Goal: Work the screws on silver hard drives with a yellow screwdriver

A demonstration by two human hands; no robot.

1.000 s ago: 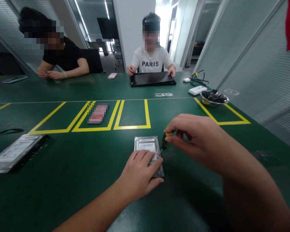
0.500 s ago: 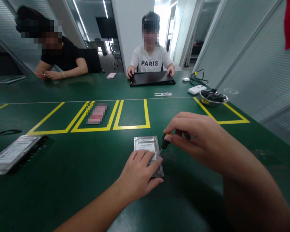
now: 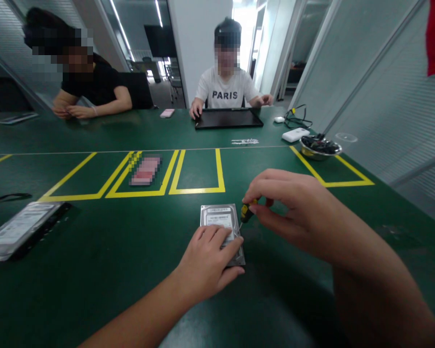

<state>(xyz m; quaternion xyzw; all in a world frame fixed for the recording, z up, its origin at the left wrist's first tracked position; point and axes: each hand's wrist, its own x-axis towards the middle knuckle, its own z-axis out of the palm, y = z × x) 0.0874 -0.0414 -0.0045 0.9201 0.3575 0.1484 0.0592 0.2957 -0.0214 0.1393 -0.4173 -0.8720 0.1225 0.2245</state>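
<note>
A small silver hard drive (image 3: 220, 211) with a white label lies flat on the green table in front of me. Across its lower half rests my left hand (image 3: 210, 258), steadying it; the fingers press on the top and the thumb reaches the lower right corner. My right hand (image 3: 282, 205) pinches a small black-and-yellow screwdriver (image 3: 245, 212) by its handle. The screwdriver leans, and its thin shaft meets the right edge of the drive. Whether the tip sits in a screw is too small to tell.
A larger hard drive (image 3: 21, 229) lies at the left. Yellow tape (image 3: 197, 191) marks rectangles on the table, one around a blurred pink item (image 3: 145, 170). A metal bowl (image 3: 319, 151) of dark parts stands back right. Opposite, a person (image 3: 224, 82) has a black panel (image 3: 229, 119).
The screwdriver has turned a little in my right fingers, showing more yellow. My left hand stays put. The person opposite has lifted one hand off the black panel.
</note>
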